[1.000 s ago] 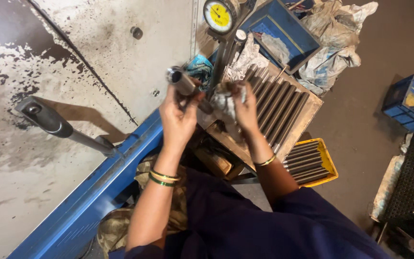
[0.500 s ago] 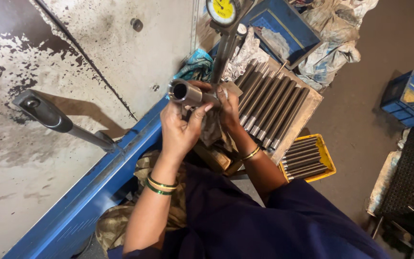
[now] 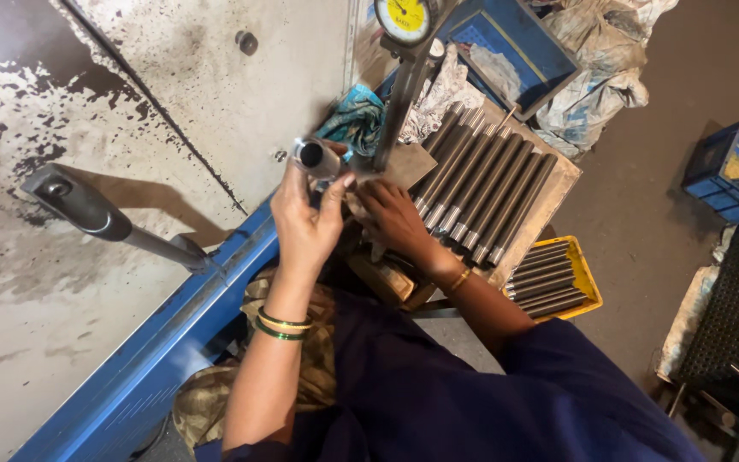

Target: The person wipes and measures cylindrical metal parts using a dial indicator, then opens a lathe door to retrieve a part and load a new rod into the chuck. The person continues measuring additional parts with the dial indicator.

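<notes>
A steel tube (image 3: 316,158) is gripped by the closed left hand (image 3: 305,218); the right hand (image 3: 395,218), fingers curled, is rested below the dial-gauge stand (image 3: 399,94); whether anything is held cannot be told.

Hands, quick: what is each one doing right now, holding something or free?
Left hand: closed around a short metal tube, held up.
Right hand: lying low by the gauge stand; whether it grips anything cannot be told.

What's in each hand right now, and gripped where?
The left hand holds a metal tube by its lower part, fingers wrapped around it, with the open end sticking up. The right hand rests low by the gauge stand; whether it grips anything cannot be told.
</notes>
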